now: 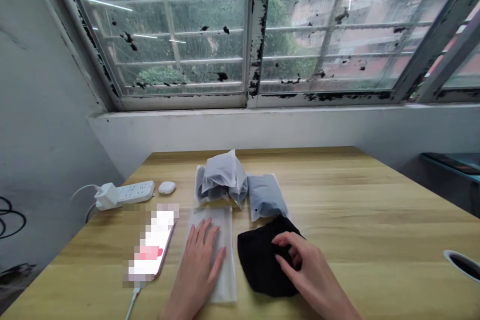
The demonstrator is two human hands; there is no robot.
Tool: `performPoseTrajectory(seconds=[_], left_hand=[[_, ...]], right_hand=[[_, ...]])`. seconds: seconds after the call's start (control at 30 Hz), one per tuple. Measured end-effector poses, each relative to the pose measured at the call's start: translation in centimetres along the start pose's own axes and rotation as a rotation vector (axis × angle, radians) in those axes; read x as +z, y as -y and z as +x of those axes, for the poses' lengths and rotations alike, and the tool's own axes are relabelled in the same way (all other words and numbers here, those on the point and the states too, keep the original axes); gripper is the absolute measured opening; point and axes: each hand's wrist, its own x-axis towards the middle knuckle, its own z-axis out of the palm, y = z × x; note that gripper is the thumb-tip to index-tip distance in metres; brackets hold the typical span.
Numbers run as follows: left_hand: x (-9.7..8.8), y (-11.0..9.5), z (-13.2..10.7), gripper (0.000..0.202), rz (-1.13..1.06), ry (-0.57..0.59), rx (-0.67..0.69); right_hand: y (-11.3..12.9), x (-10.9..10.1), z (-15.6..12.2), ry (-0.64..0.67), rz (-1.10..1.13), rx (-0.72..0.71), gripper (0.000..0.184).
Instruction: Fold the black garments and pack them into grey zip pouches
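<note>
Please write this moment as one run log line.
left hand: spread on translucent bag | right hand: over black cloth | beyond: filled bags

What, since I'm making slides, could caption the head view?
Left hand on a translucent bag, right hand over black cloth.

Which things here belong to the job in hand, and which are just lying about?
Apparently in use:
flat frosted bag under the left hand
black cloth item at the right hand
probably the filled frosted bags behind

Lying about:
phone, charging cable
power strip, charger plug
white earbud case
</note>
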Motion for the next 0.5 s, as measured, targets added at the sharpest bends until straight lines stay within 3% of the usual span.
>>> performPoseTrajectory(seconds=[0.2, 0.37, 0.5], left_hand=[[-2.1, -3.9, 1.5, 0.021, -0.285, 0.072, -0.061], [-1.5, -5.6, 2.5, 0.019, -0.285, 0.150, -0.125], [-0.8, -6.0, 3.1, 0.021, -0.215, 0.180, -0.173]], right_hand=[[-0.4, -0.3, 0.3, -0.136, 0.242, 0.031, 0.021], [-0.4, -1.7, 0.5, -0.222, 0.390, 0.035, 0.025], [-1.7, -3.4, 0.5, -0.351, 0.376, 0.024, 0.027]])
